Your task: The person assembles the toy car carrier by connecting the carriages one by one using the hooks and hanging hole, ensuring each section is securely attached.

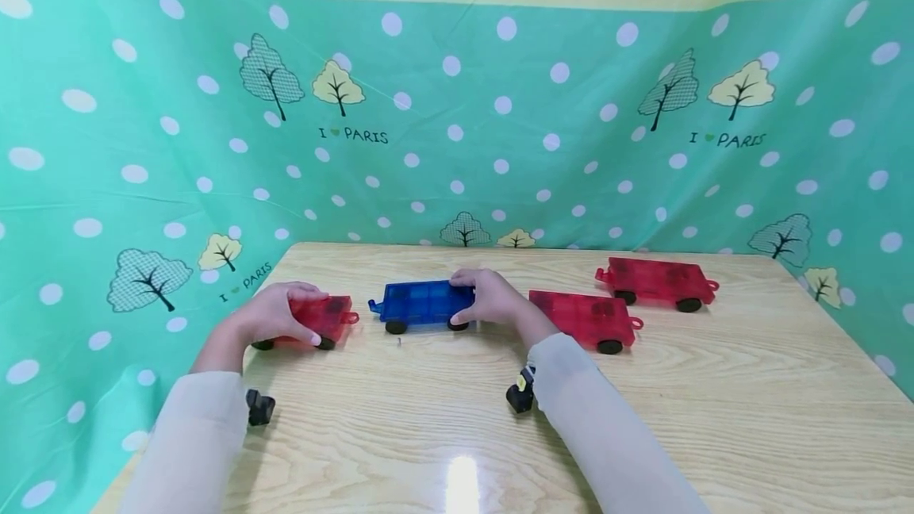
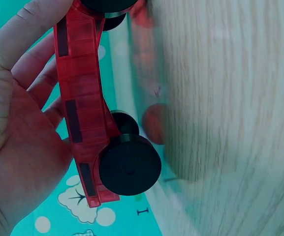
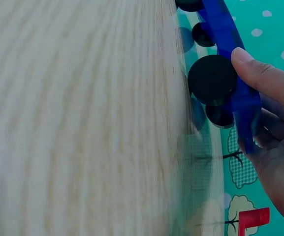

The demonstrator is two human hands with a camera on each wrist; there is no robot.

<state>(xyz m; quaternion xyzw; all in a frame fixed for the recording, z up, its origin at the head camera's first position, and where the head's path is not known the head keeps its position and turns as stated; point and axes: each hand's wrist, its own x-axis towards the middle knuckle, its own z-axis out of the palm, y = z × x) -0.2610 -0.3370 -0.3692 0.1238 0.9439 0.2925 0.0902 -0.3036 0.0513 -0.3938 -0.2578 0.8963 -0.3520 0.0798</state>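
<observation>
On the left of the table, my left hand (image 1: 282, 314) grips a red toy train car (image 1: 321, 317) across its body, thumb on the near side. Its ring coupling points right. In the left wrist view that red car (image 2: 80, 93) shows black wheels and dark strips along its edge. My right hand (image 1: 493, 300) holds a blue toy train car (image 1: 421, 304) by its right end, thumb near the rear wheel. The blue car's hook faces the red car's ring across a short gap. In the right wrist view the thumb presses the side of the blue car (image 3: 242, 105).
A second red car (image 1: 585, 317) stands right of the blue one, partly behind my right forearm. Another red car (image 1: 657, 282) sits farther back on the right. The wooden table (image 1: 400, 419) ends at a green dotted cloth (image 1: 457, 165) behind.
</observation>
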